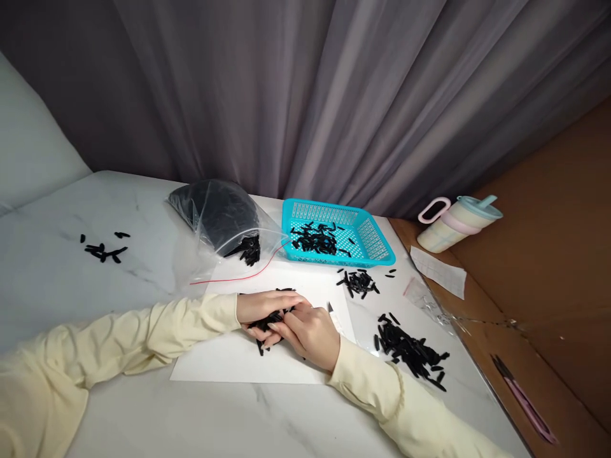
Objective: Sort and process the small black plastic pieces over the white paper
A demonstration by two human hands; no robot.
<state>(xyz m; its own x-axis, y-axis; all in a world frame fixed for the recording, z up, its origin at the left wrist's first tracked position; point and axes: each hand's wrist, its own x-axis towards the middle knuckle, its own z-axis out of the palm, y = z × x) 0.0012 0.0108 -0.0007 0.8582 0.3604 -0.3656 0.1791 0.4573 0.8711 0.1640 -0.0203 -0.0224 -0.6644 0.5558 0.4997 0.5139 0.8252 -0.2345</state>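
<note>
Several lots of small black pieces lie across your tabletop [71, 280], listed from the left edge to the right.

1. Loose scatter [102, 249], few pieces, near the far left edge, well apart from both hands.
2. Clear plastic bag [217, 219], red-striped mouth open toward you, dark stock inside and a small spill at its opening; far middle of the tabletop.
3. White paper sheet [224, 362], near edge, middle. Your left hand [265, 306] and right hand [310, 334] meet on it, fingers curled close around a handful of black pieces [267, 323], with a few strays lying beside them on the sheet. Both hands hold pieces; how tightly, you cannot tell from here.
4. Turquoise basket [377, 245], far side, just beyond the sheet, a thin layer of pieces inside.
5. Two piles to the right of the sheet: a small pile [359, 282] just before the basket, a larger pile [410, 350] nearer you.
6. Cup with pink handle [456, 224], paper slip [439, 270] and pink scissors [525, 401], on the brown surface past the right edge.

Judged step: sorting or aligning the handful between your fingers. The next move calls for a gathered, even grip so none slip off the sheet.
</note>
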